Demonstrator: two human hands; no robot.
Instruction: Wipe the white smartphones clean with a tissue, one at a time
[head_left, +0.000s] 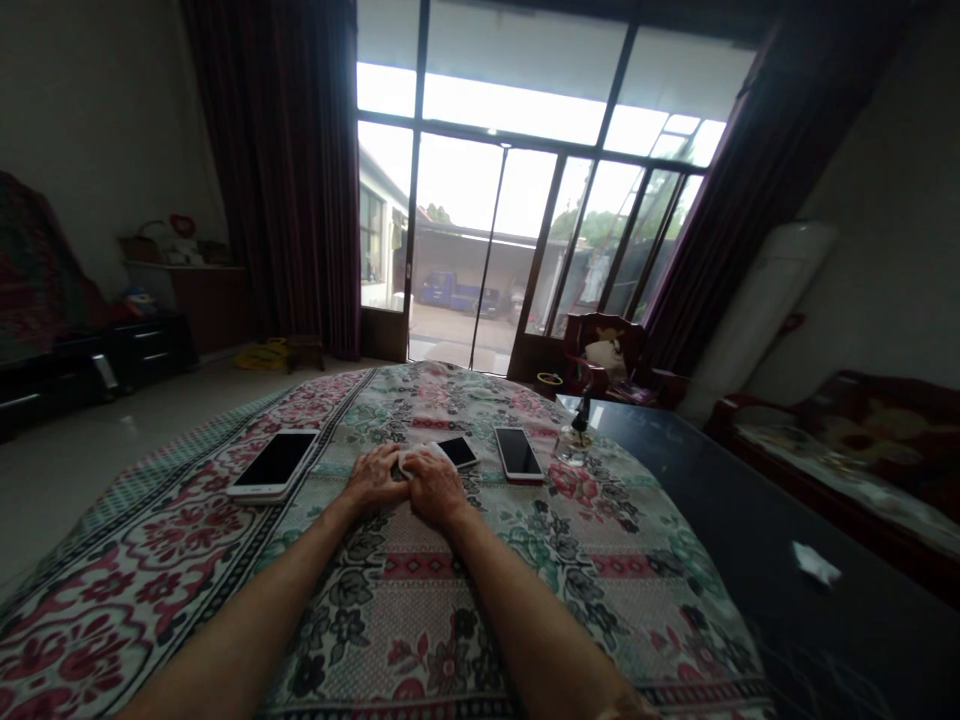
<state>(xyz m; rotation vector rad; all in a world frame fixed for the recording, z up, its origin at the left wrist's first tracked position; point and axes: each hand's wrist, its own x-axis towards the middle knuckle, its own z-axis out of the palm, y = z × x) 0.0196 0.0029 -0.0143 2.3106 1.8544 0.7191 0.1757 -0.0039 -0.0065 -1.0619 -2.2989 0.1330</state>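
As I work this view from afar, my left hand (pixel 375 478) and right hand (pixel 436 489) press together, closed over a white cloth (pixel 412 462) on a floral tablecloth (pixel 420 640). A black smartphone (pixel 457 452) lies just beyond the right fingertips (pixel 424 466). A white smartphone (pixel 274 464) sits left of my grip, and a rose-gold smartphone (pixel 517 454) sits right of it.

A living room in a home; red sofa (pixel 847 440), dark curtains (pixel 277 170); floral tablecloth (pixel 480 600), wooden armchair (pixel 600 350), glass doors (pixel 480 230)
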